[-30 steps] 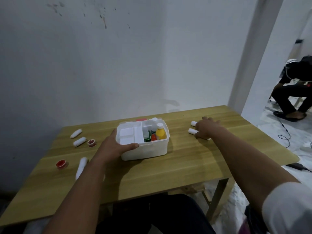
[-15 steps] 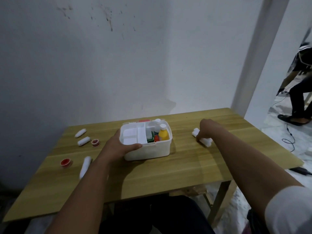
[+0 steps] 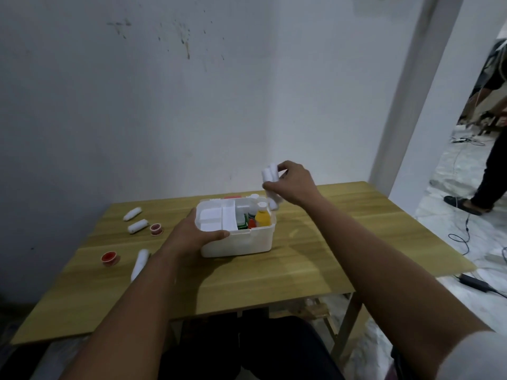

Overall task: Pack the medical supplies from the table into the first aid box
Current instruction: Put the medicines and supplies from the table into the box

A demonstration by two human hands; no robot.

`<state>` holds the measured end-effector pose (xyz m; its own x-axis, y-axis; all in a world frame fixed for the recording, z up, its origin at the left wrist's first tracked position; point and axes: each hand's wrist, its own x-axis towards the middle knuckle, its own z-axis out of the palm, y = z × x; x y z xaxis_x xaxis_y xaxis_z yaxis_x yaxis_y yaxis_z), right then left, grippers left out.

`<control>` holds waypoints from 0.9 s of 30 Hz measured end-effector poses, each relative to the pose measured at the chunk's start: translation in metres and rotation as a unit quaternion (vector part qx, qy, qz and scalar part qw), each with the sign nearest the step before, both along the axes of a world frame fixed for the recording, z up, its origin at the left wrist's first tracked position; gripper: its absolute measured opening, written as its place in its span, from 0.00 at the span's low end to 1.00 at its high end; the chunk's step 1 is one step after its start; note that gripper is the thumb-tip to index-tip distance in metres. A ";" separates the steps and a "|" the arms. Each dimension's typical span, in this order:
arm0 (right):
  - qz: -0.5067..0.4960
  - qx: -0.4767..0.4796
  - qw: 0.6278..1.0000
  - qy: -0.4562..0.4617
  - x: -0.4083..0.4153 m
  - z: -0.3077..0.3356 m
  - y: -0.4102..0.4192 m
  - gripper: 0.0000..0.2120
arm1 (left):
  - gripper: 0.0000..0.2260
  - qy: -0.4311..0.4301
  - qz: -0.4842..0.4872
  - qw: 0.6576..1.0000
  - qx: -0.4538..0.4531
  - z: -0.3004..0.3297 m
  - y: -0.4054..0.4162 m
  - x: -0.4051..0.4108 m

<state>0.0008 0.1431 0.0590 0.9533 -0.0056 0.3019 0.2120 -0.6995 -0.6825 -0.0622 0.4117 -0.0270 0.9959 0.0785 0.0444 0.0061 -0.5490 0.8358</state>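
Observation:
The white first aid box stands open in the middle of the wooden table, with a yellow bottle and other small items inside. My left hand grips its left front rim. My right hand is raised above the box's far right corner and holds two white bandage rolls, upright side by side. Three more white rolls and two red tape spools lie on the table's left part.
A white wall runs behind the table, with a pillar at the right. A person's legs stand on the floor at far right, beside cables and a black adapter near the table's right edge.
My right hand has closed on the two bandage rolls at the table's right side, lifted them and carried them left, up over the box. My left hand stays on the box.

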 end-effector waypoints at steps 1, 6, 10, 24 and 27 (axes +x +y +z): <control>0.001 0.009 1.000 0.003 -0.005 -0.004 0.005 0.28 | 0.44 0.002 0.000 1.000 0.000 0.000 0.000 0.000; -0.008 0.054 0.998 0.000 -0.020 -0.039 0.020 0.28 | 0.43 0.002 -0.002 1.000 0.003 0.001 -0.002 0.000; -0.044 0.113 0.991 -0.049 -0.029 -0.064 0.026 0.26 | 0.43 0.010 0.003 1.000 0.002 0.001 -0.002 0.001; -0.079 -0.038 0.992 -0.087 -0.029 -0.090 0.036 0.24 | 0.44 0.009 -0.003 1.000 0.005 -0.002 -0.001 0.004; -0.078 -0.040 0.993 -0.076 -0.028 -0.090 0.028 0.24 | 0.43 0.008 -0.004 1.000 0.001 -0.002 -0.001 0.003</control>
<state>-0.0275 0.1706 -0.0309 0.8862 -0.1198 0.4476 0.1932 -0.7825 -0.5920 -0.0590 0.4109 -0.0286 0.9971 0.0701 0.0293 0.0142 -0.5506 0.8347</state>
